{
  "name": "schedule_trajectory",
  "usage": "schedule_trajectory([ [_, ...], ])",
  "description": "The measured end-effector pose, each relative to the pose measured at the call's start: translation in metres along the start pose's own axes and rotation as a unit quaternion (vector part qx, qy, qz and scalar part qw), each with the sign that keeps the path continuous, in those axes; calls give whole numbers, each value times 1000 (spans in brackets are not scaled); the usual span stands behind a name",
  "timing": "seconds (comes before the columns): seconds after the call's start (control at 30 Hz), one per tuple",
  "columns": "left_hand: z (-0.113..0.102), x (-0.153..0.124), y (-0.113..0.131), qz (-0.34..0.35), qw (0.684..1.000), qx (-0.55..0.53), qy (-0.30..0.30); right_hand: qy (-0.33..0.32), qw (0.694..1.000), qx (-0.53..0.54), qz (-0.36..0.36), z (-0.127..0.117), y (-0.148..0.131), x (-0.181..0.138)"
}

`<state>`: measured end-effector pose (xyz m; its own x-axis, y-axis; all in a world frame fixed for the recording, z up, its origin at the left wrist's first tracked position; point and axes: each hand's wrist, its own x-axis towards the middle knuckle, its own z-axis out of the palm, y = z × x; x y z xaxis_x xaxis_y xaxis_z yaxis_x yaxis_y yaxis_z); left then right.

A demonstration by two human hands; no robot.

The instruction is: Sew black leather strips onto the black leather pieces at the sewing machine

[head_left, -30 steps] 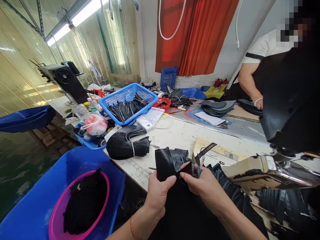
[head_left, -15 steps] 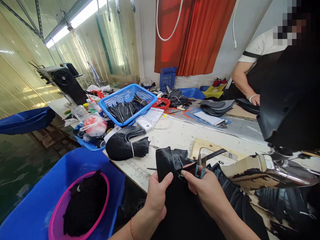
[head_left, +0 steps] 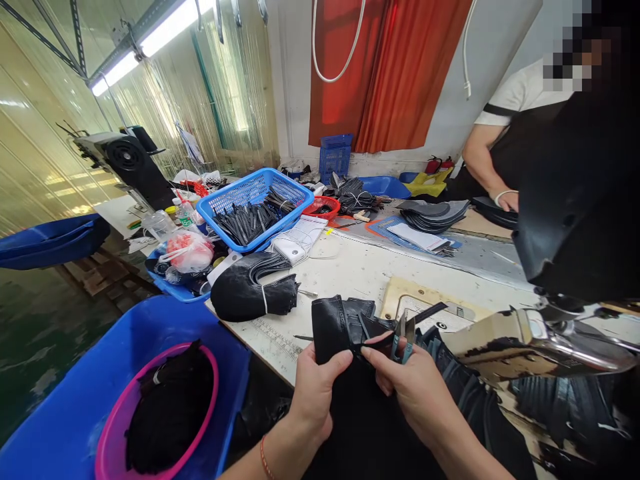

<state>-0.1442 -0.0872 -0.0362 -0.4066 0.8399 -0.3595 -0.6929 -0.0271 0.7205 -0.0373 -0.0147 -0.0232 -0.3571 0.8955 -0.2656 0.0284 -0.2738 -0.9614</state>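
My left hand (head_left: 316, 385) pinches the near edge of a black leather piece (head_left: 334, 323) at the table's front edge. My right hand (head_left: 407, 385) grips the same piece beside it and also holds small thread snips (head_left: 403, 331), blades pointing up. A black strap (head_left: 429, 311) sticks out from the piece to the right. A stack of similar black pieces (head_left: 467, 393) lies right of my hands.
A bundled stack of black pieces (head_left: 250, 288) lies on the white table (head_left: 355, 267). Blue basket of black strips (head_left: 255, 207) behind it. Blue tub with pink basin (head_left: 155, 407) at lower left. Sewing machine (head_left: 575, 240) on the right; another person's arm (head_left: 487, 163) beyond it.
My right hand with the snips shifted slightly right and then lower. The black strap has tilted flatter to the right. My left hand has kept its pinch.
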Motion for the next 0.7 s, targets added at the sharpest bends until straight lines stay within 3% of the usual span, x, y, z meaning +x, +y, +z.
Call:
schedule_trajectory([
  [0.2, -1, 2, 1, -3, 999, 24, 26, -5, 1000, -26, 5, -2, -1, -2],
  [0.47, -2, 4, 1, -6, 999, 32, 4, -24, 997, -75, 1, -3, 0, -1],
  [0.6, -12, 6, 1, 7, 998, 42, 54, -2, 979, -201, -35, -24, -6, 5],
  [0.7, -25, 7, 1, 17, 994, 59, 95, 52, 941, -326, -69, -57, 1, 8],
])
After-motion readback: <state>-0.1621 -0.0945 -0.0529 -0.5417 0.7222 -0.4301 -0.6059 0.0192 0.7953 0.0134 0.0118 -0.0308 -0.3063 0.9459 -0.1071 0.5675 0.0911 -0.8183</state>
